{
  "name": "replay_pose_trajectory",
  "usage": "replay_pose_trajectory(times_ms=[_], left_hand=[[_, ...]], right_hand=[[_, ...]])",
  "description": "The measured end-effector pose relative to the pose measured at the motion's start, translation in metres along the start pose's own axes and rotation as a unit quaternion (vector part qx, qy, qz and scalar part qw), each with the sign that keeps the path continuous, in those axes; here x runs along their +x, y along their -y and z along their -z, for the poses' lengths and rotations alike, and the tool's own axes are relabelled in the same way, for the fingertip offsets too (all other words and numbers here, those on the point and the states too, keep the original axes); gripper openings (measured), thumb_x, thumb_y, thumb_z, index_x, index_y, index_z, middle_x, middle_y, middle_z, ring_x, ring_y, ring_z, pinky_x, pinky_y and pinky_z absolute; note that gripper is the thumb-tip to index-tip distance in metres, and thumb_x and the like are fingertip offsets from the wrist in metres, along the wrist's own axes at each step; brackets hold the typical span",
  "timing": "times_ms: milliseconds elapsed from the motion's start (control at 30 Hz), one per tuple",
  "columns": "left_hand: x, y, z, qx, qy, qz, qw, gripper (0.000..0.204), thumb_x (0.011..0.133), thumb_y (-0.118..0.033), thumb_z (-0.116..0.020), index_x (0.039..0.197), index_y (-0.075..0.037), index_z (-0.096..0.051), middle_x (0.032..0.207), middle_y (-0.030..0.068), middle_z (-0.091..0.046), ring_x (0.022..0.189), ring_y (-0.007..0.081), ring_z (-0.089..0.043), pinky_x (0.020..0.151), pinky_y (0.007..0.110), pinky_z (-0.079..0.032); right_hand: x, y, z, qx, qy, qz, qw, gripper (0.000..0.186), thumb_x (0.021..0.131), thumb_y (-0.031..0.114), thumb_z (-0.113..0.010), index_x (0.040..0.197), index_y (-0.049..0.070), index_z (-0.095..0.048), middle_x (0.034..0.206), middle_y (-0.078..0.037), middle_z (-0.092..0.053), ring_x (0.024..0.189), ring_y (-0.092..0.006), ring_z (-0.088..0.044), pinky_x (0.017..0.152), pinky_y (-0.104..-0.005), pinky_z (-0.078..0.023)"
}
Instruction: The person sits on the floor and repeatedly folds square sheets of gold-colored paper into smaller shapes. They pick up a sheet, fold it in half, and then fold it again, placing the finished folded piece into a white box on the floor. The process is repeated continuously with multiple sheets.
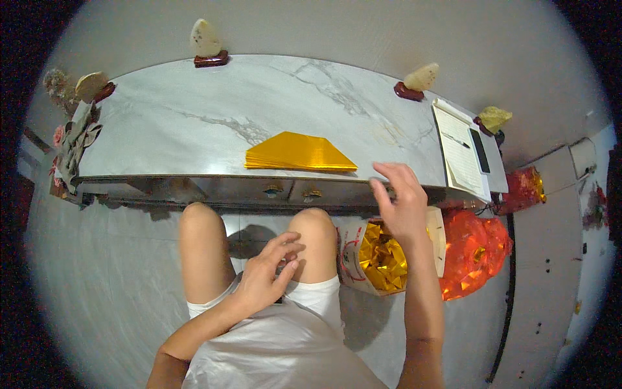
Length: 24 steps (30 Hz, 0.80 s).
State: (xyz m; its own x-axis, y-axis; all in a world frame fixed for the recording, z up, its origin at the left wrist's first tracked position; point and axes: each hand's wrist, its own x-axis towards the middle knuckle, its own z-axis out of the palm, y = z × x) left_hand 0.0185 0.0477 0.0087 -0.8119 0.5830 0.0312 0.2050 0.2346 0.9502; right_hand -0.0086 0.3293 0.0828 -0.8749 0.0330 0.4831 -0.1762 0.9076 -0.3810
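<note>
A stack of shiny gold foil paper (298, 153), its visible outline a trapezoid, lies at the front edge of the marble-patterned tabletop (175, 146). My right hand (400, 198) is raised just right of the stack, thumb and fingers apart, with nothing in it. Below and behind that hand stands a paper bag (352, 262) full of folded gold foil pieces (382, 259). My left hand (267, 271) hovers over my lap by my right knee, its fingers loosely curved and apart, holding nothing that I can see.
A red plastic bag (476, 253) with gold pieces sits right of the paper bag. On the table's right end lie a notepad (457, 146), a pen (455, 139) and a dark phone (479, 151). Several stones on dark stands (211, 59) line the back; artificial flowers (78, 139) stand left.
</note>
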Motion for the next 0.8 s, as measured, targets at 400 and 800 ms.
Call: replay_pose_trajectory(times_ms=[400,800], left_hand=[[-0.002,0.014,0.006,0.011,-0.033,-0.024,0.999,0.027,0.096,-0.015,-0.060,0.120,-0.003,-0.062,0.136,0.0146,-0.057,0.095,0.0309,-0.070,0.082,0.039,-0.057],[-0.004,0.014,0.010,0.016,-0.016,-0.006,1.000,0.025,0.097,-0.009,-0.057,0.121,-0.002,-0.063,0.132,0.0180,-0.060,0.119,0.0322,-0.062,0.097,0.039,-0.053]], right_hand=[[0.045,0.024,-0.036,-0.109,0.128,0.058,0.984,0.033,0.082,0.017,-0.074,0.110,0.001,-0.067,0.100,-0.012,-0.061,0.098,-0.0313,-0.061,0.084,-0.0426,-0.052],[0.051,0.023,-0.044,-0.069,0.079,0.111,0.988,0.029,0.079,0.011,-0.079,0.102,0.001,-0.065,0.103,-0.011,-0.063,0.096,-0.0308,-0.062,0.080,-0.0397,-0.053]])
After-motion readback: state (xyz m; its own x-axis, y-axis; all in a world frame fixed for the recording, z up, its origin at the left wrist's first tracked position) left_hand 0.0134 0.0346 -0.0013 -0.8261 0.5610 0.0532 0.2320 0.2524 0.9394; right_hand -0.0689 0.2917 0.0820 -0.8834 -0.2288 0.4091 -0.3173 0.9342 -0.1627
